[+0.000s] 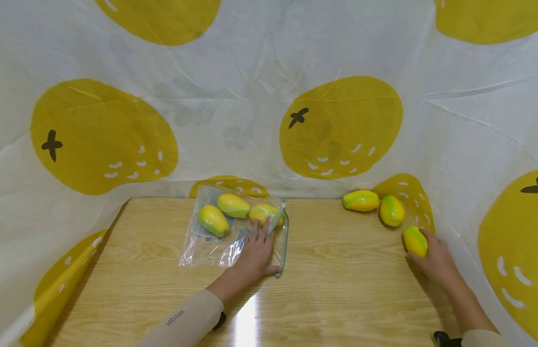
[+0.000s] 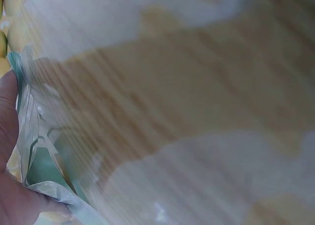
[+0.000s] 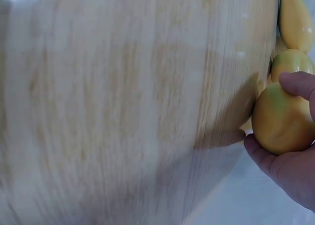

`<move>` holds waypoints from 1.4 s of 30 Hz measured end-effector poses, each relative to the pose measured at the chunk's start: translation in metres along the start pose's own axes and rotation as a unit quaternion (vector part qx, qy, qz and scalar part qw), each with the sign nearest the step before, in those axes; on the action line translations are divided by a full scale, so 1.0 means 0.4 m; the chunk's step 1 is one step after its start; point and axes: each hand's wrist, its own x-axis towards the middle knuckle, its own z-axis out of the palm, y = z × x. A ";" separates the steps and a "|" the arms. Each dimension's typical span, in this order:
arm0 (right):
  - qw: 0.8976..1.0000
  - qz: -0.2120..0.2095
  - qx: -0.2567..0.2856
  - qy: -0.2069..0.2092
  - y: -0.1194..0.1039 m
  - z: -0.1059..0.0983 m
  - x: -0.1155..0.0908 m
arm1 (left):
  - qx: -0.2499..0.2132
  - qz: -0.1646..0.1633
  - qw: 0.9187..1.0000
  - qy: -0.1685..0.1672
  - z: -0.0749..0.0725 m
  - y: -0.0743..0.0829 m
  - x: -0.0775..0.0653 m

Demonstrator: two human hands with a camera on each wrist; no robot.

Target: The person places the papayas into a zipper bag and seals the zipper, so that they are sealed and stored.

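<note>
A clear zip bag (image 1: 204, 250) with a pale green edge lies on the table, three yellow-green papayas (image 1: 213, 220) inside it. My left hand (image 1: 253, 253) rests over the bag's right side with fingers spread. Its thumb lies at the lower corner of the bag mouth, which gapes between thumb and index finger in the left wrist view. At the far right, my right hand (image 1: 436, 258) grips another papaya (image 1: 414, 242) between thumb and fingers. Two more papayas, one lying sideways (image 1: 360, 200) and one more upright (image 1: 392, 211), are just beyond it.
The wooden table (image 1: 338, 289) meets a white cloth with large yellow fruit prints (image 1: 340, 127) at its back and sides. A light reflection shines near the front middle.
</note>
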 end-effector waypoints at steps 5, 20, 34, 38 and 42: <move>1.000 -0.008 0.019 0.003 -0.007 -0.008 -0.006 | -0.009 0.005 1.000 0.001 -0.001 0.000 -0.001; 0.992 -0.100 0.058 0.055 -0.133 -0.051 0.018 | 0.004 0.003 1.000 0.001 0.003 -0.005 0.001; 0.988 -0.124 0.083 -0.036 -0.273 -0.008 0.058 | 0.012 0.000 1.000 0.000 0.002 -0.002 0.002; 0.982 -0.161 0.086 -0.046 -0.306 0.026 0.072 | 0.012 0.000 1.000 -0.001 0.003 -0.002 0.001; 0.974 -0.204 0.089 -0.051 -0.338 0.062 0.091 | 0.012 0.001 1.000 0.002 0.004 -0.003 0.002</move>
